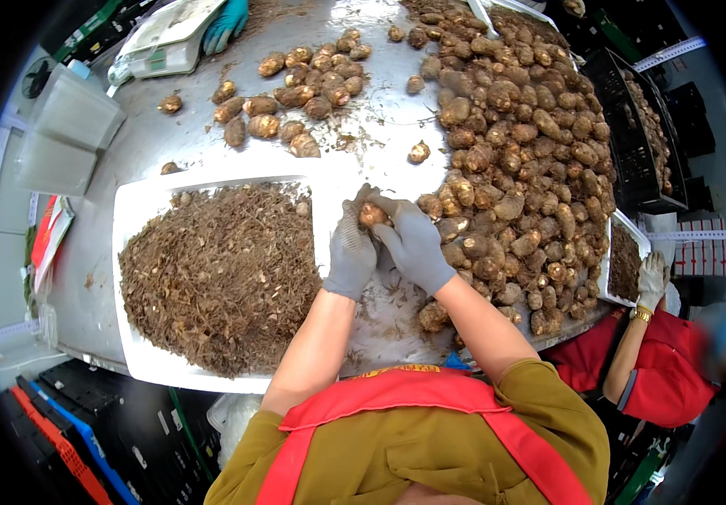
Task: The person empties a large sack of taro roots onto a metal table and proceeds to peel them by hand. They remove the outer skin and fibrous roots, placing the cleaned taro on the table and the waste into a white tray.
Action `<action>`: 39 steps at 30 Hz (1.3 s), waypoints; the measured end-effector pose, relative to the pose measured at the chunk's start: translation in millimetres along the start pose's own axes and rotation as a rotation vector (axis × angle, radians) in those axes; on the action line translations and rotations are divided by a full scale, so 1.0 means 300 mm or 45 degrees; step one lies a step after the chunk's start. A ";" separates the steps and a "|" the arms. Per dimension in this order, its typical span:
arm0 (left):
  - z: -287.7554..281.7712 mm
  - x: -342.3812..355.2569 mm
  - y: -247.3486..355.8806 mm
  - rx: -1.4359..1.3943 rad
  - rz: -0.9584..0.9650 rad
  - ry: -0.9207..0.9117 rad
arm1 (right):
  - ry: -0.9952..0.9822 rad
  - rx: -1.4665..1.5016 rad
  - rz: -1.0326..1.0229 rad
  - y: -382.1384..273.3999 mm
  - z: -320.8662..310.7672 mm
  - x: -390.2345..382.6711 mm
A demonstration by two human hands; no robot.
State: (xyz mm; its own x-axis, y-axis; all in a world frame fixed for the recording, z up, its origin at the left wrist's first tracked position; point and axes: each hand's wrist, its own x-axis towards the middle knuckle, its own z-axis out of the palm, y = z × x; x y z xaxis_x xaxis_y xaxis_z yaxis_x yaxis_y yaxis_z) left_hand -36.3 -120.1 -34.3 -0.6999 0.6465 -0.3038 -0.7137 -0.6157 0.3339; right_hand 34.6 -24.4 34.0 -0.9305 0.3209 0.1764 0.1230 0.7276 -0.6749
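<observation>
Both my hands wear grey gloves and meet at the middle of the metal table [388, 337]. A brown, hairy taro [372, 215] is held between them. My left hand [351, 251] wraps its left side, and my right hand [414, 244] grips it from the right with thumb and fingers. Just left of my hands stands a white foam box [221, 175] filled with brown peelings and root fibres [220, 278]. To the right rises a large pile of taros [523, 160]. A single taro [419, 152] lies beyond my right hand.
A looser group of taros [316, 84] lies at the far side, near a scale [165, 42] and a teal-gloved hand [226, 23]. Translucent bins [68, 126] stand far left. At right are a black crate [632, 126], another foam box [625, 257] and a co-worker in red [666, 370].
</observation>
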 end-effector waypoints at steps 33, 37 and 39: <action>-0.024 -0.044 0.010 0.086 -0.242 0.057 | -0.123 1.065 0.284 0.359 -0.047 0.864; -0.029 -0.014 0.020 0.026 -0.317 0.079 | -0.074 0.443 -0.181 0.152 -0.058 0.910; -0.048 -0.004 0.010 0.067 -0.313 0.122 | -0.152 0.096 0.048 0.143 -0.062 0.852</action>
State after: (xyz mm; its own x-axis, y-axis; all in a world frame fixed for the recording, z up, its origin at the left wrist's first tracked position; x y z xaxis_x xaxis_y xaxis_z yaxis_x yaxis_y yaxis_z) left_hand -37.9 -129.1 -45.9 -0.5069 0.7265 -0.4640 -0.8619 -0.4194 0.2850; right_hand -191.5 100.1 63.5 -0.9607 0.2696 0.0661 0.1369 0.6672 -0.7322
